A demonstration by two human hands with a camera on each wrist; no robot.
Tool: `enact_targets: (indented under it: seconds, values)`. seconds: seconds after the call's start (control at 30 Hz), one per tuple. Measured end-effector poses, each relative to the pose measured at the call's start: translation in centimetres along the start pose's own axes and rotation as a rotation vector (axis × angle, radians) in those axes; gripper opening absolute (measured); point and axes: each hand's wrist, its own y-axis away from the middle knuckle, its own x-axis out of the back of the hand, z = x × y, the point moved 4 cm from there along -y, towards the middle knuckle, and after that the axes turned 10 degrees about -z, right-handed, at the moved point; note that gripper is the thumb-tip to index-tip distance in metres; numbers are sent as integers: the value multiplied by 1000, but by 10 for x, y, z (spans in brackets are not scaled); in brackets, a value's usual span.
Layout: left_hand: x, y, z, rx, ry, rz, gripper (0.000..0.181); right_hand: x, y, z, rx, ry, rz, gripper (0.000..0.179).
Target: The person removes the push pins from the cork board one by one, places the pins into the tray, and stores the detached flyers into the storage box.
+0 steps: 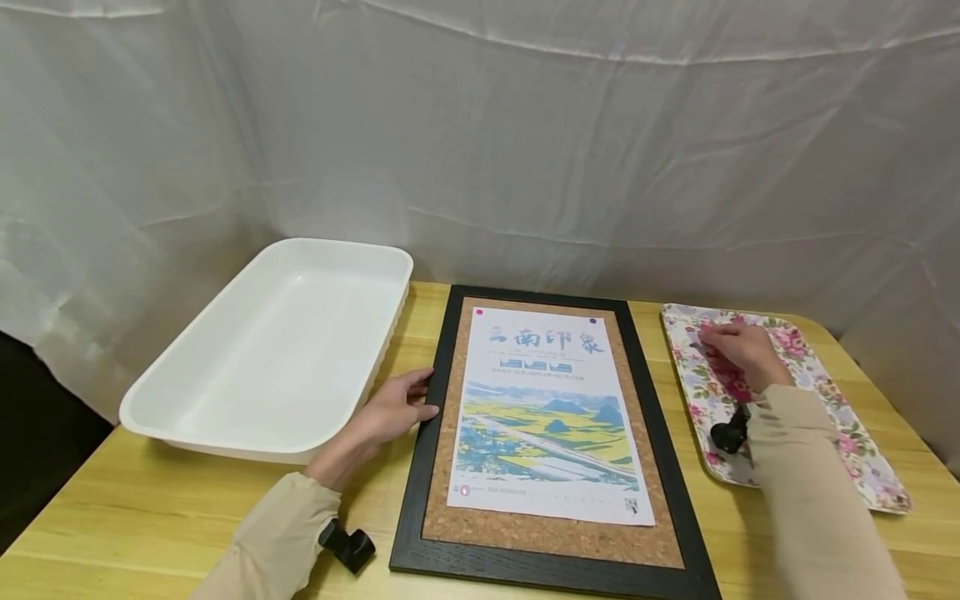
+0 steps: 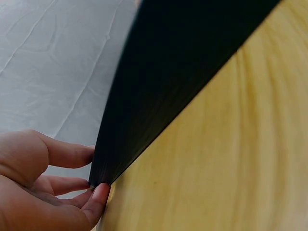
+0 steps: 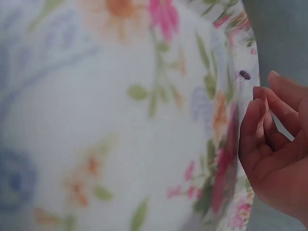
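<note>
Purple pin (image 3: 245, 75) | near right fingers (image 3: 251, 118) | black frame (image 2: 154, 86) | touching left fingers (image 2: 72, 155)

Pale yellow wood grain streaks the worktop (image 1: 202, 517), where a black frame (image 1: 420, 500) borders speckled brown cork (image 1: 555, 537) and a white poster (image 1: 551, 417) of blue hills and yellow-green fields, one pin (image 1: 479, 312) pink, another (image 1: 592, 321) purple. Toward the right edge, a white tray (image 1: 847, 450) blooms with pink and orange flowers and green leaves; toward the left, a plain white tub (image 1: 285, 350). Sleeves (image 1: 802, 467) are beige.
</note>
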Motion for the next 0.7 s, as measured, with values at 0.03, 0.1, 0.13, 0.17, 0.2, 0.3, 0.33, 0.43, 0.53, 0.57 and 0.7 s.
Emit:
enact_targets:
  seconds: [0.03,0.1,0.13,0.17,0.2,0.3,0.33,0.43,0.53,0.57,0.7]
  values:
    - [0,0,1,-1,1,0,63,0,1,-2,13,16,-1,58]
    - [0,1,1,-5,-2,-2,63,-2,3,-9,40,47,-11,58]
    - [0,2,2,-6,-4,-3,63,-3,4,-14,57,68,-20,59]
    - [0,3,2,-8,-6,-5,62,-4,5,-19,72,93,-27,59]
    - [0,3,2,-11,-9,-7,62,-6,6,-24,85,117,-34,59]
    - [0,4,2,-10,-11,-8,62,-15,8,-39,138,147,-74,59]
    - [0,4,2,-10,-11,-9,62,-17,7,-42,147,149,-76,59]
    - [0,3,2,-9,-9,-7,62,-29,10,-55,193,174,-107,58]
    - [0,2,2,-11,-9,-5,62,-47,18,-70,224,241,-137,56]
    - [0,2,2,-13,-10,-5,62,-54,21,-76,231,266,-153,55]
    - [0,3,2,-18,-14,-6,62,-81,34,-92,241,344,-183,47]
